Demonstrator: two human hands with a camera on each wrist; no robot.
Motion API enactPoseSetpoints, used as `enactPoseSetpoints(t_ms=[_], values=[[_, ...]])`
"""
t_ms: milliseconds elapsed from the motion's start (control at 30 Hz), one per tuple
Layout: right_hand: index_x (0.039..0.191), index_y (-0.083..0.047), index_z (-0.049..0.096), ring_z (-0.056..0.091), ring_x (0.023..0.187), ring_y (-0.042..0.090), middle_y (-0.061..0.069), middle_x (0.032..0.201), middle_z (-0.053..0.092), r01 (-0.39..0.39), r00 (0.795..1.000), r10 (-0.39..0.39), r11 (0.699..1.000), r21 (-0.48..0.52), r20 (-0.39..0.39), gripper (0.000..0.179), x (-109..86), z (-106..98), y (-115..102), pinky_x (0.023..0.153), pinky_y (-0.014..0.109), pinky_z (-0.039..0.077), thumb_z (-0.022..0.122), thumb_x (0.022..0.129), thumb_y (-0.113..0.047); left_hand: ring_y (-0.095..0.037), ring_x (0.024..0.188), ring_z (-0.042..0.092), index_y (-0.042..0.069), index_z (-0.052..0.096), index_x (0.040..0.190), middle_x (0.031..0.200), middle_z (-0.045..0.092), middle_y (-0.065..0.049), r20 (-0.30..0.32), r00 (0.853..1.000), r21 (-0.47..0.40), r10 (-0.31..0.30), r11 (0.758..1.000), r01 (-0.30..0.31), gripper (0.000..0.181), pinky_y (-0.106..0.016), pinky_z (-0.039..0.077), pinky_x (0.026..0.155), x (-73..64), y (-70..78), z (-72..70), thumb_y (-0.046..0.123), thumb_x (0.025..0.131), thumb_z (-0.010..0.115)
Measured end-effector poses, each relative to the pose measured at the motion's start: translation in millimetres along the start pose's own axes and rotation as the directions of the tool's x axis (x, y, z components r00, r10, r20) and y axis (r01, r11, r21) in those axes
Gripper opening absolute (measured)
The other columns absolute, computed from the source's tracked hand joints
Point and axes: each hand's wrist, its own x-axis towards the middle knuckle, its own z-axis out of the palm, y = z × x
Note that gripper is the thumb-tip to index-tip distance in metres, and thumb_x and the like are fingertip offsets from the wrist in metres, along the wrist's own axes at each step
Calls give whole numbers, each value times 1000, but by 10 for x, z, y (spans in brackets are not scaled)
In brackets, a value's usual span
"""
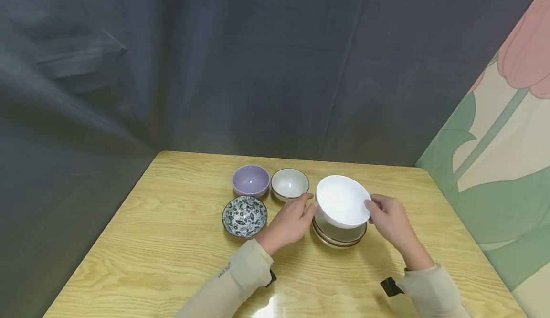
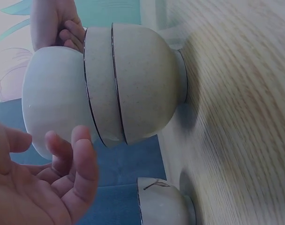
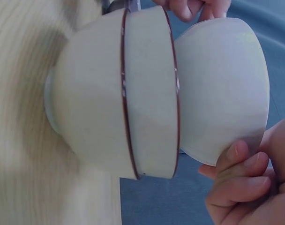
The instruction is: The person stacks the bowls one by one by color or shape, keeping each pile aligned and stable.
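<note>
While three bowls stand apart toward the left, a person's two hands work at a stack on the right of a wood-grained surface. The thing being handled is a plain white bowl, directly above two nested cream bowls with brown rims. It is tilted, its mouth leaning toward the viewer, and the wrist views show its base hidden behind the upper cream rim; whether it rests inside cannot be told.

The right hand has a firm grip on the white bowl's right edge, thumb over the rim and fingers beneath. The left hand is just beside the opposite edge, thumb and fingers parted and loosely bent, apparently holding nothing; whether a fingertip touches the bowl is unclear.

To the left, a purple bowl and a pale bowl with a dark rim sit side by side, with a leaf-patterned bowl nearer the person.

The step in hand seems to be moving the white bowl at the top of the stack, either in or out; a single moment does not settle which. The next move probably calls for levelling its rim, with the left hand steadying the far edge, so the cream bowls are not knocked.
</note>
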Motion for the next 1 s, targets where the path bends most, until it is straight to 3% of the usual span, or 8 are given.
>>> enactPoseSetpoints(t_ms=[100, 267, 367, 533, 700, 833, 1000], values=[[117, 11, 64, 59, 68, 20, 8, 74, 66, -11, 1000, 11, 1000, 2, 9, 35, -35, 19, 13, 55, 27, 45, 47, 104, -17, -10, 66, 52, 5, 48, 145, 75, 55, 2, 2, 1000, -18, 2, 1000, -1, 55, -29, 48, 69, 8, 10, -1, 42, 108, 35], [118, 11, 63, 57, 65, 18, 7, 70, 62, -19, 1000, 19, 1000, -2, 17, 34, -77, 53, 34, 53, 27, 43, 47, 105, -16, -10, 64, 52, 3, 51, 143, 74, 55, 2, 2, 1000, -31, 14, 999, -14, 53, -28, 47, 67, 9, 19, 5, 40, 108, 36], [110, 9, 65, 55, 62, 16, 7, 68, 60, -12, 1000, 12, 1000, -7, 12, 31, -98, 65, 37, 52, 26, 42, 47, 104, -16, -11, 71, 56, 1, 53, 141, 76, 59, -1, -6, 1000, -21, 30, 999, -31, 52, -31, 51, 74, 0, 30, 8, 38, 108, 37], [111, 10, 65, 54, 62, 16, 8, 69, 61, -3, 1000, 3, 1000, -8, 3, 31, -125, 81, 37, 52, 26, 42, 47, 104, -14, -12, 84, 60, -1, 55, 139, 80, 64, -3, -23, 998, -10, 50, 999, -50, 51, -35, 52, 89, -4, 44, 18, 36, 107, 39], [121, 13, 63, 60, 68, 17, 9, 77, 67, 5, 1000, -6, 1000, 13, 13, 33, -126, 145, 44, 56, 25, 48, 48, 103, -10, -9, 62, 52, -6, 51, 140, 69, 54, 0, -16, 999, -39, 34, 999, -34, 52, -28, 50, 69, 8, 6, 40, 33, 107, 42], [120, 12, 64, 59, 68, 18, 8, 77, 66, 15, 1000, -15, 1000, 17, 21, 32, -118, 189, 28, 56, 25, 48, 48, 103, -9, -8, 54, 45, -7, 52, 138, 66, 50, 1, -30, 999, -70, 41, 997, -44, 49, -25, 44, 56, 19, -34, 63, 29, 107, 43], [119, 12, 65, 58, 67, 16, 9, 77, 67, 18, 1000, -18, 1000, 1, -1, 31, -128, 178, 18, 56, 25, 48, 48, 103, -8, -9, 52, 44, -9, 51, 139, 64, 49, 1, -20, 998, -81, 58, 995, -60, 49, -26, 42, 54, 60, -32, 78, 28, 107, 42]])
